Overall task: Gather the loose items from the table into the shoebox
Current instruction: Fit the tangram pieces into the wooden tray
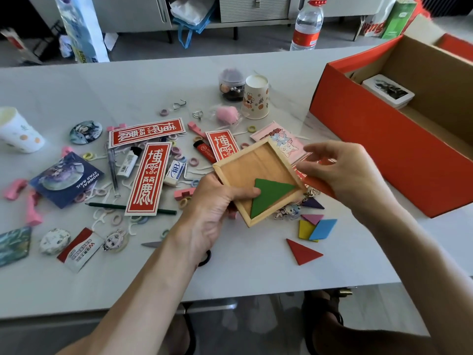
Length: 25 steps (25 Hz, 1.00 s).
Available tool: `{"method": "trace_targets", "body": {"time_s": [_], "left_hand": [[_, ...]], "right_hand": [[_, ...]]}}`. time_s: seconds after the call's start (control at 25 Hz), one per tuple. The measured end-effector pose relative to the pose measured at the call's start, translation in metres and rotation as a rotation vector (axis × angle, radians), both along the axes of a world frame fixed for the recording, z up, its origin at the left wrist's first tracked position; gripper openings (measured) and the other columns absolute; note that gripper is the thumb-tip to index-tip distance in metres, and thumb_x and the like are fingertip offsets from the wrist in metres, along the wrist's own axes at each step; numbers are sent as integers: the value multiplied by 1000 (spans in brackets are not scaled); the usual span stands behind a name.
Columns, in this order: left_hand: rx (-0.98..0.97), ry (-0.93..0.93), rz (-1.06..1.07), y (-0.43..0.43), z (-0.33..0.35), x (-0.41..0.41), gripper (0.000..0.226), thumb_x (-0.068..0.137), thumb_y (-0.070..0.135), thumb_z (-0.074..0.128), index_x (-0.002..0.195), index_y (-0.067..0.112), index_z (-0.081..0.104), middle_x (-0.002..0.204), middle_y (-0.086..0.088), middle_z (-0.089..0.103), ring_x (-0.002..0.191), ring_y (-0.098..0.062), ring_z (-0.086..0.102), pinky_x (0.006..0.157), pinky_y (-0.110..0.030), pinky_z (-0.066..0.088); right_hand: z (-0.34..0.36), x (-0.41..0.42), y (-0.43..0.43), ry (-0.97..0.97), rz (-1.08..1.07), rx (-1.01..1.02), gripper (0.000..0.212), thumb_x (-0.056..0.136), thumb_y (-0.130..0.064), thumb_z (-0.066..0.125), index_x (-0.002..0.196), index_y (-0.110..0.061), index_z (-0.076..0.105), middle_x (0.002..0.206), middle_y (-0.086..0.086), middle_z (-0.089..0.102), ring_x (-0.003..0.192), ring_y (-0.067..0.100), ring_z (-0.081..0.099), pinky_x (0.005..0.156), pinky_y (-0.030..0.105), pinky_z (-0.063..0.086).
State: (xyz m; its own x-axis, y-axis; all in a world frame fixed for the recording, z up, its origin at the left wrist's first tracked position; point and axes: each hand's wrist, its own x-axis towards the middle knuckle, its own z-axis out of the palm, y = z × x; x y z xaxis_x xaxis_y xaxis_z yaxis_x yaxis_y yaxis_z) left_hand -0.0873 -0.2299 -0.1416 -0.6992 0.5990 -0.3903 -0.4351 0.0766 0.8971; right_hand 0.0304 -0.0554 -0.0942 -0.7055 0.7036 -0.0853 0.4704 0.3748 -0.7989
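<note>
Head-worn camera looks forward and down, close over the table (243,267).

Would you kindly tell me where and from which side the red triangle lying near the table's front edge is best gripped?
Come down from above with the right hand. The red triangle lies flat and thin on the table, apart from the other pieces, so pinch it edge to edge: fingers on its long far edge, thumb at the near corner.

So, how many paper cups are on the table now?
2. The left paper cup is at the left edge of the table. The middle paper cup is further back, beside a clear container. No third one shows, but the shoebox interior is only partly visible.
</note>
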Motion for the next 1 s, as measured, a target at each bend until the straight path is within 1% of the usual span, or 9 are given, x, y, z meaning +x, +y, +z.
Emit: {"method": "trace_targets", "body": {"time_s": [0.04,0.12,0.2,0.28,0.4,0.52,0.64,0.8,1.0], "left_hand": [[-10,-1,-24,-1,2,0,31,60,-6,82,83,14,76,92,-13,77,90,-39,71,86,-60,50],[0,-5,-54,0,6,1,45,56,-7,82,97,9,73,96,-13,76,96,-37,71,95,-62,46],[54,-29,-36,1,5,0,56,53,-1,81,107,6,68,95,-11,77,85,-28,74,81,-49,58],[108,-68,2,2,5,1,47,60,7,79,106,10,68,87,-7,76,69,-18,73,51,-29,57],[116,-171,43,5,3,8,21,77,20,75,97,12,71,84,-6,75,66,-16,71,52,-28,57],[89,-226,45,7,4,15,28,78,25,74,100,7,71,88,-14,76,68,-25,73,51,-30,58],[100,-220,88,5,4,11,13,87,13,69,98,6,68,82,-10,76,63,-20,72,47,-26,56],[89,-153,68,2,5,9,8,87,4,67,93,9,65,77,-5,75,62,-16,71,46,-25,56],[49,-82,-115,1,6,15,20,87,5,69,106,8,67,91,-11,76,75,-24,74,50,-28,58]], "right_hand": [[-1,0,1,-70,50,-74,27,74,-36,81,98,-27,74,82,-16,68,69,-1,60,62,17,45],[-5,-3,-2,-195,149,-194,17,72,-36,82,81,-23,75,67,-15,68,53,-3,57,51,10,42],[-7,-4,-6,-213,165,-289,18,71,-35,82,74,-19,74,65,-7,71,51,1,59,50,13,44],[-7,-4,-6,-142,102,-394,20,72,-32,82,78,-14,75,75,3,75,62,14,67,63,26,54],[-10,-5,-12,-38,30,-484,20,75,-27,80,80,-10,73,80,12,75,66,21,68,67,30,57],[-14,-8,-21,13,35,-482,15,78,-28,78,80,-14,72,74,4,75,59,12,67,57,21,55],[-11,-7,-21,100,-49,-433,13,83,-28,73,91,-17,72,71,-2,72,54,6,65,49,18,53],[-7,-7,-15,307,-74,-457,18,87,-20,69,104,-19,73,87,5,72,67,8,66,57,21,56],[-8,-9,-20,317,-66,-335,7,83,-21,73,89,-21,77,76,-9,71,65,0,61,61,14,50]]}}
